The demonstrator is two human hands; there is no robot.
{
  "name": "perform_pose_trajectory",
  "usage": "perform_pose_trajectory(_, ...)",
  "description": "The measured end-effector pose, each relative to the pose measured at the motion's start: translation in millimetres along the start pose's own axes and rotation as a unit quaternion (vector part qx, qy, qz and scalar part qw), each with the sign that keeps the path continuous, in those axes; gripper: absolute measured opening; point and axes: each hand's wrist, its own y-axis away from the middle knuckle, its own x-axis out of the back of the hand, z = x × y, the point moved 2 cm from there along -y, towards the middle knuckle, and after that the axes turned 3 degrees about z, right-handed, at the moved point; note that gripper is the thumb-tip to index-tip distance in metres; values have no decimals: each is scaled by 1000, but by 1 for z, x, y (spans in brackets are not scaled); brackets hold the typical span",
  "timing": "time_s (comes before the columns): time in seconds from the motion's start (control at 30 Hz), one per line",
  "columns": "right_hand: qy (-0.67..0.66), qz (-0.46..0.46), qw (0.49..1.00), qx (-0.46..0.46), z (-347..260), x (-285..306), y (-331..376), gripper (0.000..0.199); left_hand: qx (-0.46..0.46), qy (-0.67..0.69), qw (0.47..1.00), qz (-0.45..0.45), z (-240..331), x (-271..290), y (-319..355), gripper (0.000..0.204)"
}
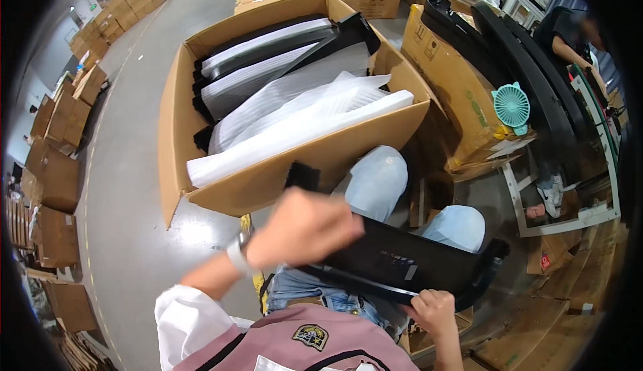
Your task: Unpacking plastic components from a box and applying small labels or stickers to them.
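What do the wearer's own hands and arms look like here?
Both hands are ungloved. The left hand, blurred, has a pale wristband, watch or bracelet unclear; a white sleeve covers that arm higher up. The right hand has a bare wrist, no sleeve in view.

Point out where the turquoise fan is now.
In the head view's upper right, the turquoise fan is at the near end of a brown carton, beside long black parts.

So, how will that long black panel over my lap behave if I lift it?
The black panel is probably fairly stiff: it shows no visible sag. It may be slippery, since its surface looks smooth, with a glossy near edge. Lifted by your right hand alone, it could tip, as that hand grips toward one end.
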Motion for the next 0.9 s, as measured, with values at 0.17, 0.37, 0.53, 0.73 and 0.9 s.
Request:
perform_pose_trajectory(0.17,-112,106,988,-15,-10,13,-29,33,67,-405,884,225,-140,76,-93,36)
perform_pose_trajectory(0.37,-332,221,840,-369,-12,5,-20,16,148,-590,793,39,-278,84,-135,30)
perform_pose_trajectory(0.53,-557,215,615,-515,-21,-8,6,14,104,-621,757,172,-283,92,-151,28)
perform_pose_trajectory(0.73,-592,179,610,-496,-22,-6,-9,12,-67,-682,650,329,-184,172,-221,29)
perform_pose_trajectory(0.9,-633,151,610,-452,-23,-6,-23,13,-221,-675,624,327,-32,191,-238,26)
